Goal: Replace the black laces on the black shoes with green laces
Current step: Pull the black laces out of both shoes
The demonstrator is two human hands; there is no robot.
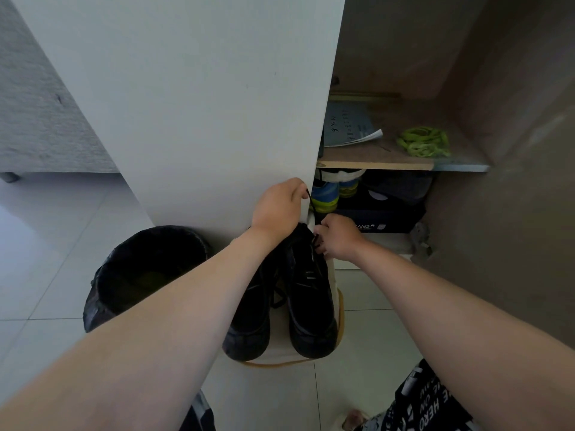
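A person crouches before an open cupboard, both bare forearms reaching forward. At centre, a pair of black shoes (pixel 311 306) stands side by side, toes pointing toward 6 o'clock, on a low pale surface (pixel 278 346) edged in tan.

The left hand (pixel 281 203) is raised just past the shoes at 12 o'clock, its fingers (pixel 300 189) curled and pinching a black lace (pixel 311 200) that runs down toward the shoe on the 3 o'clock side. The right hand (pixel 337 236) sits at that shoe's opening, fingers bunched close together at the lace holes and apparently nipping the same lace.

The green laces (pixel 424 141) lie coiled on a cupboard shelf (pixel 373 161) at 2 o'clock, well apart from the shoes, and neither hand touches them.

A black bin (pixel 146 275) stands on the floor at 8 o'clock, beside the white cupboard door (pixel 186 104).

By my reading, the job is in its first half: black lacing is only now coming out, and no green shows on either shoe.
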